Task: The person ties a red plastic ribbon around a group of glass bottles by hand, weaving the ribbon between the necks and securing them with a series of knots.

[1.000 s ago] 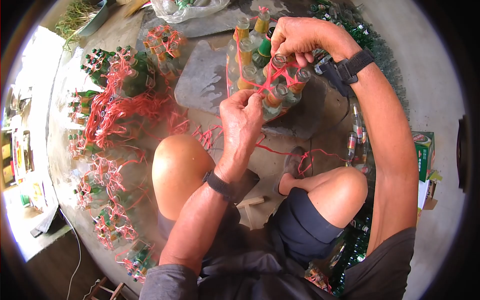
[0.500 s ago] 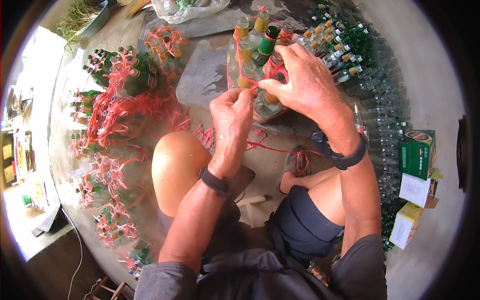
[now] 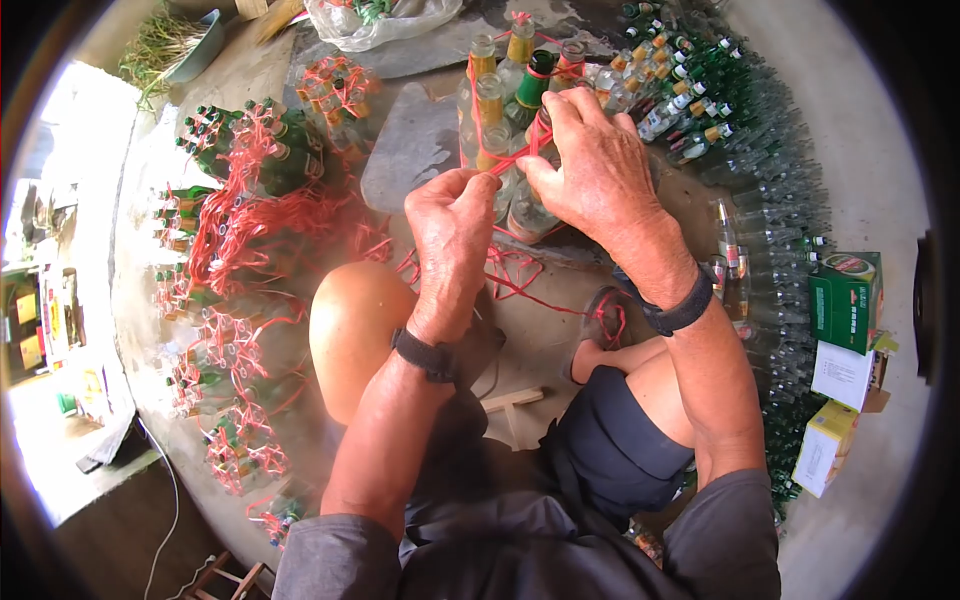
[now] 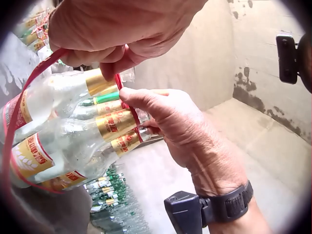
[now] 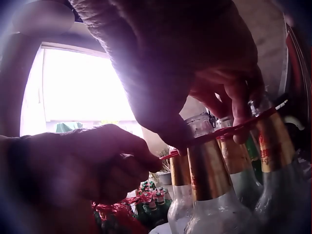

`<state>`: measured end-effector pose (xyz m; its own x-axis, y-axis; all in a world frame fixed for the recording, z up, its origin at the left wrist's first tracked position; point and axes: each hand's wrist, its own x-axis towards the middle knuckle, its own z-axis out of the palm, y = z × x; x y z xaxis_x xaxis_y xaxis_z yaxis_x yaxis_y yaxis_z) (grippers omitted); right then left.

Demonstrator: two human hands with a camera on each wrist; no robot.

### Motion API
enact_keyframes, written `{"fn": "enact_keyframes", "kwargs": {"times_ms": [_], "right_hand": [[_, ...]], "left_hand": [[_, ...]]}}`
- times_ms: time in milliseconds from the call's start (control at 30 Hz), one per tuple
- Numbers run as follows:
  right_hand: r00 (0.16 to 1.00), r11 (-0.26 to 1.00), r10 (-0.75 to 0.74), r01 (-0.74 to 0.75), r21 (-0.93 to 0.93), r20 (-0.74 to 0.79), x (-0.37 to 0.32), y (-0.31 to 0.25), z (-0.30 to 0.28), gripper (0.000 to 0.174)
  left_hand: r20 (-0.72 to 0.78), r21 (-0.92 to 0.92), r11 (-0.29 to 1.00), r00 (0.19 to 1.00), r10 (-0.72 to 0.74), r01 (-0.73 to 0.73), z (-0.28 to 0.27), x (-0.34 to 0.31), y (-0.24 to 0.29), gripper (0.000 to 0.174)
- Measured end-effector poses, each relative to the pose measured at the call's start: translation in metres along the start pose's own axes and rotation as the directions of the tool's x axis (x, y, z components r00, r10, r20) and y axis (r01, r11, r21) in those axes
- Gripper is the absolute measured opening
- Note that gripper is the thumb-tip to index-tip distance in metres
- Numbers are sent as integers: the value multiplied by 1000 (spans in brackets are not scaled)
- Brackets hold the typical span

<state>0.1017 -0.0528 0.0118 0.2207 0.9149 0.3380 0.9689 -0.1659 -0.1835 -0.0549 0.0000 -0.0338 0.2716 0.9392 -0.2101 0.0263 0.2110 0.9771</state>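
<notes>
In front of the person stands a cluster of clear glass bottles (image 3: 489, 103) with gold neck labels, and among them one green-necked bottle (image 3: 535, 82). Red plastic twine (image 4: 13, 114) runs round the bottles and across their necks. At the near side, the left hand (image 3: 450, 230) pinches the twine between thumb and curled fingers. The right hand (image 3: 600, 170) bends over the necks on the right side. Its thumb holds the twine against a gold-labelled neck (image 5: 208, 168), while its fingers reach round the necks behind.
Bundles of bottles tied with red twine (image 3: 255, 215) line the left side. Dense rows of loose bottles (image 3: 770, 220) curve along the right, beside a green box (image 3: 845, 300). Loose twine trails near the foot (image 3: 605, 320). A plastic bag (image 3: 385, 25) lies at the back.
The right hand has come down from the far necks to the near right ones, close to the left hand. The left hand has drawn slightly left and back with the twine.
</notes>
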Motion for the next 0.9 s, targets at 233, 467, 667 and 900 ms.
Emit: {"fn": "enact_keyframes", "kwargs": {"times_ms": [233,467,667,900], "right_hand": [[1000,1000,2,-2,7,-7,0,1,0,67],[999,1000,0,2,28,-44,-4,4,-2,69],[961,995,-85,95,22,-264,-4,10,15,46],[994,994,9,3,111,-110,-5,8,12,62]], "left_hand": [[7,59,997,999,52,-52,-6,-3,4,21],[115,303,924,971,208,-234,-10,1,28,25],[329,421,811,902,281,-406,-17,26,51,22],[509,505,545,741,439,-670,0,54,71,16]]}}
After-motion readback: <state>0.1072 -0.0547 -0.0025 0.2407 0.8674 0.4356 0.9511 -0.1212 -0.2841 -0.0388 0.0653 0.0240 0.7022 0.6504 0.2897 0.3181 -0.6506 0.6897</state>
